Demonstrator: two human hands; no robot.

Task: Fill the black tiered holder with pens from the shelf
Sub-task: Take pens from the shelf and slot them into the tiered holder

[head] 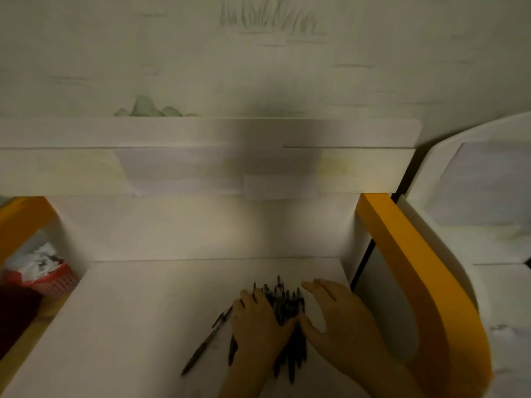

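Observation:
A bundle of several black pens (284, 308) lies on the white shelf surface (143, 326), tips pointing away from me. My left hand (258, 320) curls over the bundle's left side. My right hand (336, 308) cups the bundle's right side, thumb pressed against the pens and fingers fairly straight. One more black pen (205, 343) lies loose and slanted just left of my left hand. The black tiered holder is not in view.
An orange curved side panel (413, 282) rises close on the right of the shelf, another orange edge (17, 222) on the left. A red mesh basket (54, 282) with white crumpled stuff sits lower left. A white back panel (201, 225) closes the shelf behind.

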